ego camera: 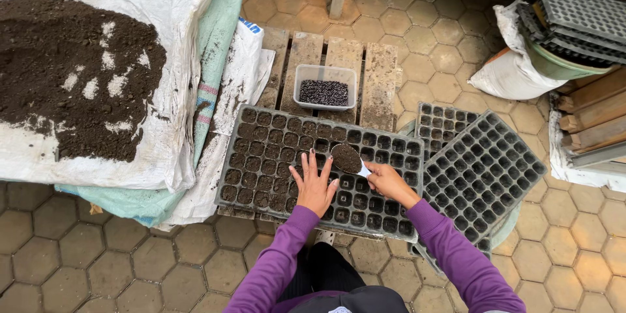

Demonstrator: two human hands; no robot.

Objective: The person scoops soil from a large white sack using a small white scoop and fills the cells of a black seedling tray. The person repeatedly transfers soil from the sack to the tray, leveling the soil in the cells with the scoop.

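Seed tray (274, 156): black moulded plastic, rectangular, a grid of small square cells; the cells on its left side are packed with dark crumbly soil, those on the right are hollow. It lies on a low pallet (378, 85) of weathered grey wooden slats.

Left hand (313, 186): flat, fingers spread wide, palm down on the tray near the boundary between filled and hollow cells; it grips nothing.

Right hand (389, 182): fingers closed around the pale handle of a small scoop (347, 158), whose rounded bowl is heaped with dark, fine-grained soil and sits over the tray's middle, just beside the left fingertips. Both sleeves are purple knit.

Tub (325, 86): clear rectangular plastic with rounded corners, holding a shallow layer of small dark granules (seeds or pellets, cannot tell which); it stands on the pallet just beyond the tray's far edge.

Spare trays (482, 169): same black cellular type, unfilled, stacked askew just right of the working tray.

Soil heap (72, 72): coarse dark brown, flecked with white, spread on white woven sacking (176, 124) over a pale green sheet, to the left.

Further trays (580, 16): a stack at upper right above a white sack (508, 65).

Floor (130, 261): hexagonal tan pavers.
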